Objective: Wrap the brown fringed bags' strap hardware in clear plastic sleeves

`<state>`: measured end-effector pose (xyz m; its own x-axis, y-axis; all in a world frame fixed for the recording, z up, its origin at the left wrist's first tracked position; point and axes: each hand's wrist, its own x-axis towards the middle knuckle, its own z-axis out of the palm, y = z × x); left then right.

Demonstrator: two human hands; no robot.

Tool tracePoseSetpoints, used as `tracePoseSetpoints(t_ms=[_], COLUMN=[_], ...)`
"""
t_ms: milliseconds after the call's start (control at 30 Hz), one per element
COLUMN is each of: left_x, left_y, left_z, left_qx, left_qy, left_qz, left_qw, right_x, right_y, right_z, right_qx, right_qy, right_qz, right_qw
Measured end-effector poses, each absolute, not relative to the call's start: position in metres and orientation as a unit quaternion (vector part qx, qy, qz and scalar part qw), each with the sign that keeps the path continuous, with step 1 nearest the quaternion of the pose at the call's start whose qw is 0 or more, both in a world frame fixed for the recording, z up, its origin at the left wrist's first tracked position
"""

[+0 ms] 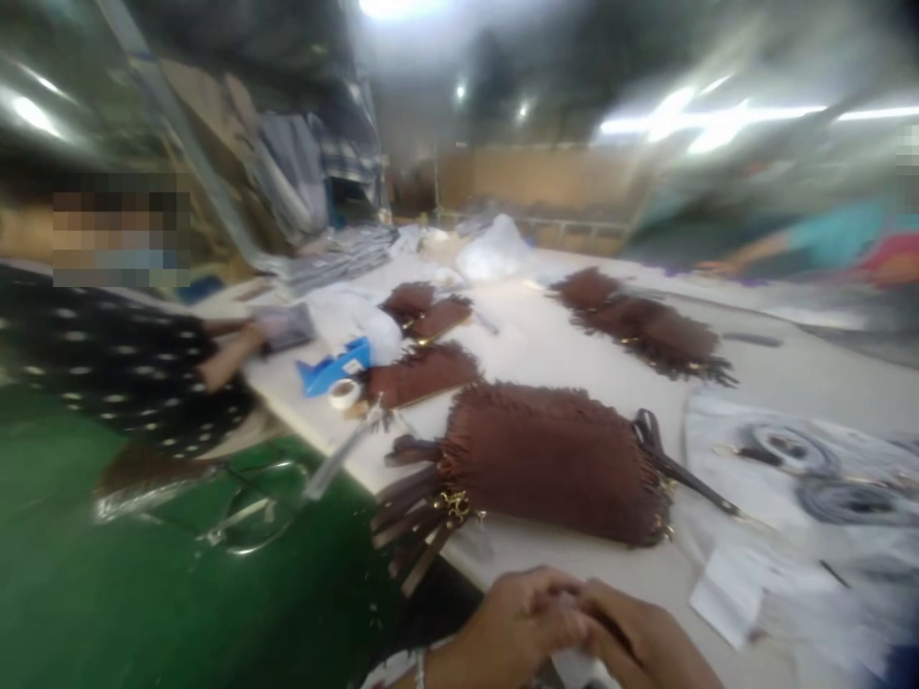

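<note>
Both my hands meet at the bottom edge of the head view. My left hand (513, 627) and my right hand (642, 636) are closed together around something small and pale that I cannot make out. Just beyond them on the white table (546, 349) lies a brown fringed suede bag (556, 459) with gold clasps and a tassel hanging over the table's edge. Black scissors (682, 464) lie at the bag's right side. The picture is smeared by motion.
More brown fringed bags (646, 330) lie further along the table, with a blue packet (334, 366), a tape roll (345, 392) and plastic bags of grey straps (811, 469). A person in a dotted dark top (122, 359) sits at the left; another person's arm (761, 254) reaches in at the far right.
</note>
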<state>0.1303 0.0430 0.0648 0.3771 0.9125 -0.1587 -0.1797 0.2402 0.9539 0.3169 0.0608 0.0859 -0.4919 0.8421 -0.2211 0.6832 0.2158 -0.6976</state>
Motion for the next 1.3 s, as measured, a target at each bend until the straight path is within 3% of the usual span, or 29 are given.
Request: tracePoseSetpoints(t_ms=[133,267,367,533,600,733,900,1133,1300], left_x=[0.063,0.006,-0.024,-0.042,-0.040,-0.039,-0.047,-0.045,-0.042], left_y=[0.024,0.016,0.018,0.057,0.077,0.103,0.093,0.043,0.022], left_z=[0.029,0.005,0.019,0.050,0.050,0.042,0.061,0.070,0.052], left_qx=[0.324,0.336,0.404,0.628,0.681,0.704,0.709,0.519,0.428], left_qy=[0.446,0.513,0.561,0.584,0.563,0.539,0.515,0.549,0.552], left_qz=[0.382,0.376,0.389,0.348,0.308,0.230,0.259,0.293,0.339], left_qw=[0.742,0.694,0.609,0.378,0.352,0.401,0.407,0.586,0.630], right_x=[0.228,0.175,0.151,0.119,0.112,0.110,0.117,0.125,0.112], right_y=[0.067,0.066,0.063,0.061,0.062,0.071,0.080,0.058,0.040], right_z=[0.070,0.031,0.011,-0.003,-0.007,-0.007,0.010,-0.003,-0.015], right_qx=[-0.511,-0.511,-0.540,-0.532,-0.508,-0.465,-0.415,-0.443,-0.448], right_qy=[-0.770,-0.700,-0.576,-0.380,-0.337,-0.260,-0.191,-0.171,-0.243], right_qz=[0.354,0.462,0.554,0.639,0.660,0.710,0.772,0.750,0.784], right_qw=[0.144,0.188,0.263,0.405,0.439,0.460,0.442,0.461,0.355])
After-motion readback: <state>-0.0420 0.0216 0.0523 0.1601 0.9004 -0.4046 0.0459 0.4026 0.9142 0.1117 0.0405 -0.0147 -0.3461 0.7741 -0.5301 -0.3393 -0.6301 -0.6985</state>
